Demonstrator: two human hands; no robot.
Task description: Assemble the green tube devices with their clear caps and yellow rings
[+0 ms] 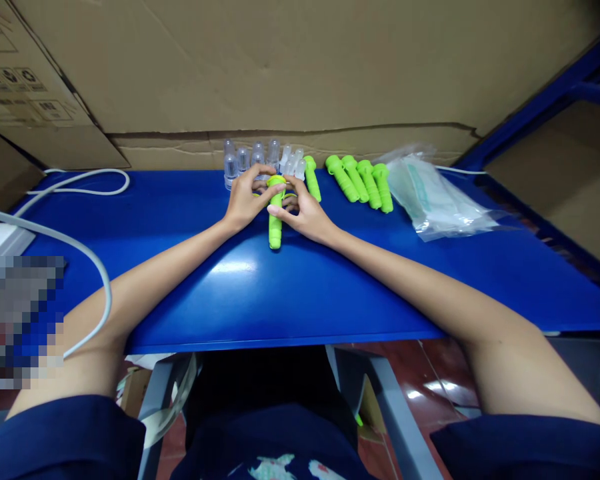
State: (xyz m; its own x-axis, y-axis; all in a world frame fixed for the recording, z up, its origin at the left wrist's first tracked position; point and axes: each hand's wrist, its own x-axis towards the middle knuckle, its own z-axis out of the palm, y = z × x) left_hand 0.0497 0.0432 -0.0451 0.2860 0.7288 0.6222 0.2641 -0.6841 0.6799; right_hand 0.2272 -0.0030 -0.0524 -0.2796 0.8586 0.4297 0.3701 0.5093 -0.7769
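Note:
Both my hands meet at the middle of the blue table (330, 293) around a lime-green plastic piece (275, 230) that lies lengthwise toward me. My left hand (245, 200) curls its fingers over the piece's far end. My right hand (305, 212) pinches the same piece from the right side with thumb and fingers. Just behind my hands stand several clear plastic caps (245, 160). One more green piece (311, 177) lies beside my right hand's fingers.
A row of several green pieces (363, 181) lies to the right, next to clear plastic bags (437, 197). Cardboard sheets (280, 67) wall the back. A white cable (80, 250) and a white box (0, 240) sit at the left. Blue shelving frame (540, 100) stands at right.

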